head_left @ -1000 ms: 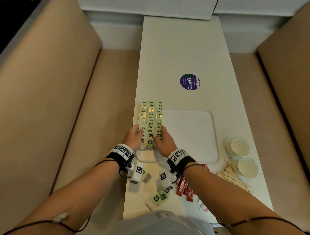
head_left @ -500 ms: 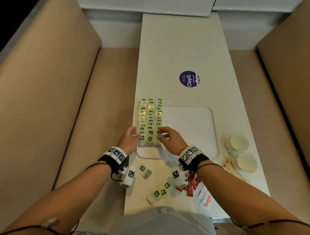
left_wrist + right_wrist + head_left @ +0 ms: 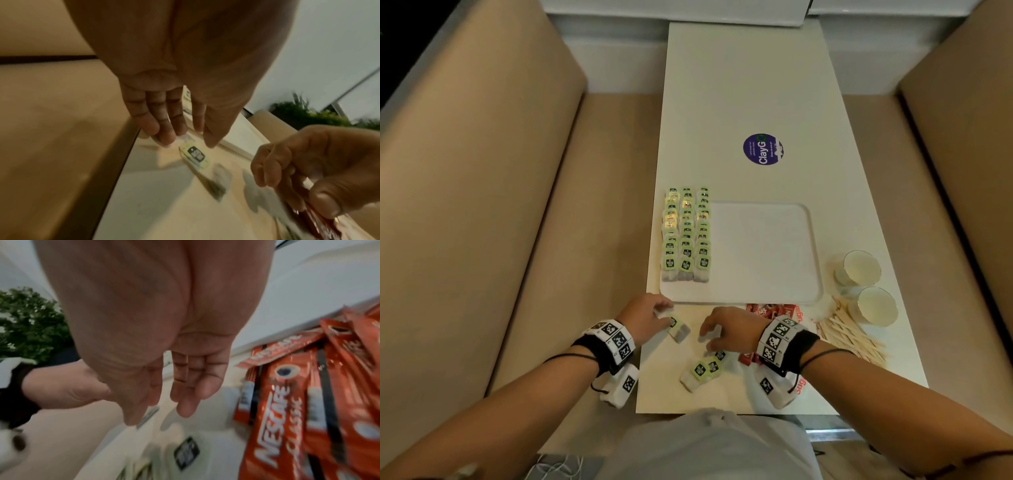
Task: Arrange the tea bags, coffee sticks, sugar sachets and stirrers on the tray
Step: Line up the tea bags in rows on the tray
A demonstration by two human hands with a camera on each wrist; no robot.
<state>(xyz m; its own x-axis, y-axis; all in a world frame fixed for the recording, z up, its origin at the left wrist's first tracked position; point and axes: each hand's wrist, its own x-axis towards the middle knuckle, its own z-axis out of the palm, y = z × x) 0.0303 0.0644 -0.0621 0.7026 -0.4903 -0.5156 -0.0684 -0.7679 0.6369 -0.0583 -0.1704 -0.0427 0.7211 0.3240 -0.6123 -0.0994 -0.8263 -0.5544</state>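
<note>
Several green-tagged tea bags (image 3: 686, 233) lie in three columns on the left part of the white tray (image 3: 763, 274). Just in front of the tray, my left hand (image 3: 662, 310) (image 3: 187, 141) pinches the far end of a loose tea bag (image 3: 677, 329) (image 3: 195, 154) that lies on the table. My right hand (image 3: 709, 337) (image 3: 158, 415) hovers with relaxed fingers and holds nothing. Under it lie a few more loose tea bags (image 3: 705, 368) (image 3: 186, 452). Red coffee sticks (image 3: 774, 311) (image 3: 287, 410) lie beside and below the right wrist. Wooden stirrers (image 3: 849, 337) lie to the right, and a sugar sachet (image 3: 800, 386) peeks out at the near edge.
Two paper cups (image 3: 861, 267) (image 3: 876, 306) stand right of the tray. A purple round sticker (image 3: 763, 149) marks the white table (image 3: 739, 85) beyond the tray. Beige bench seats (image 3: 482, 205) run along both sides of the table.
Both hands drew back from the tea bag columns on the tray to the table in front of it. The left hand reached a loose tea bag; the right moved over the other loose ones.
</note>
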